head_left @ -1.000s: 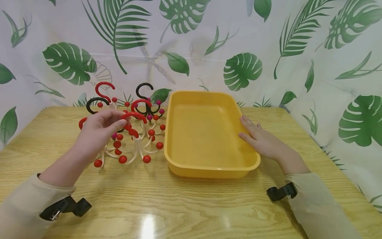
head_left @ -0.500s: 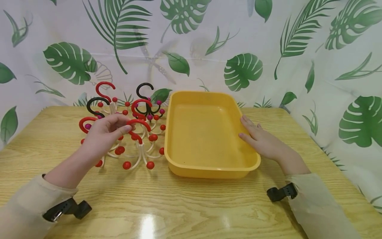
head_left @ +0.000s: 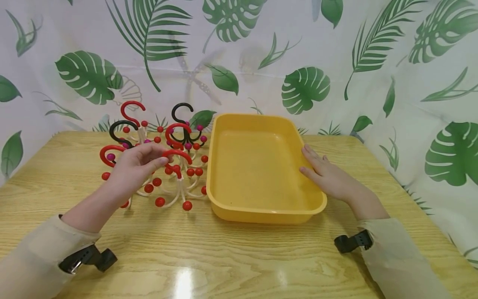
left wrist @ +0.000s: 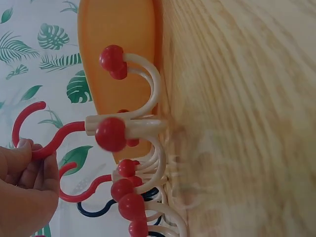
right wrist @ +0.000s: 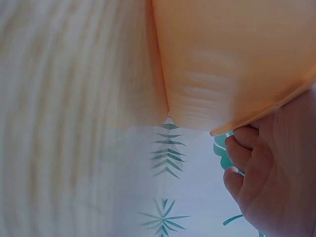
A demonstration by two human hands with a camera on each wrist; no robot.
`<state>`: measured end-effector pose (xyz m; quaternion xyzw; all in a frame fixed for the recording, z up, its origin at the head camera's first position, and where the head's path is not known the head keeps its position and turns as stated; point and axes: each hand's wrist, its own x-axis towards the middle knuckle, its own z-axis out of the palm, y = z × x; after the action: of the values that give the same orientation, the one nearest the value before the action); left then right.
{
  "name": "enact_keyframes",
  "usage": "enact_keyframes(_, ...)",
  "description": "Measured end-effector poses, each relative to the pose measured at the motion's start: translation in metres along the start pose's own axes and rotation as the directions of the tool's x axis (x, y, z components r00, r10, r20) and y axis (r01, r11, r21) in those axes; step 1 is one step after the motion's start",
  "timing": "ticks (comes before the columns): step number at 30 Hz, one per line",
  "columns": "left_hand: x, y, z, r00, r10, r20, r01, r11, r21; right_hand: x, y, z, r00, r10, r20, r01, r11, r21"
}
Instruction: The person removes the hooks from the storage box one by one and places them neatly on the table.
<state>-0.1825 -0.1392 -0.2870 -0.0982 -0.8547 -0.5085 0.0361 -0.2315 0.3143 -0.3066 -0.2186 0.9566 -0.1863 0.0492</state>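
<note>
My left hand (head_left: 134, 164) pinches the red hook of a multi-arm hanger (head_left: 181, 182), between thumb and fingers. This hanger has curved cream arms tipped with red balls, and it stands upright with its hook on top, just left of a yellow plastic tray (head_left: 261, 210). In the left wrist view the red hook (left wrist: 64, 133) shows between the fingertips, with the arms close to the tabletop. My right hand (head_left: 330, 176) rests on the tray's right rim, fingers stretched out along it; in the right wrist view the hand (right wrist: 276, 173) lies against the rim.
Several similar hangers crowd around the left hand: a red-hooked one (head_left: 132, 104) at the back left, a black one with magenta balls (head_left: 185, 133) beside the tray, and another black hook (head_left: 123, 123). All stand on a wooden table (head_left: 231, 257) before a leaf-patterned cloth (head_left: 254, 91).
My left hand has moved slightly right and lower toward me with the red-hooked hanger, whose arms now sit nearer the tabletop. The right hand and tray have stayed in place.
</note>
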Motion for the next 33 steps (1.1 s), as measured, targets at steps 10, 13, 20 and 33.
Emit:
enact_keyframes(10,0.000,-0.007,0.003,1.000,0.004,0.027,-0.003,0.999,-0.035,-0.003,-0.001,-0.003,1.000,0.003,-0.005,-0.003,1.000,-0.007)
enact_keyframes(13,0.000,-0.008,0.003,0.999,-0.003,0.032,0.004,0.999,-0.039,-0.003,0.000,-0.003,1.000,0.006,-0.004,-0.006,1.000,-0.007)
enact_keyframes(20,-0.003,-0.008,0.001,0.999,-0.017,0.052,0.019,0.999,-0.029,-0.002,0.000,-0.003,1.000,0.008,0.001,-0.008,1.000,-0.004)
enact_keyframes(33,-0.028,-0.002,-0.034,0.979,0.185,-0.086,-0.185,0.983,0.008,-0.003,0.000,-0.002,1.000,0.023,-0.012,-0.023,1.000,0.018)
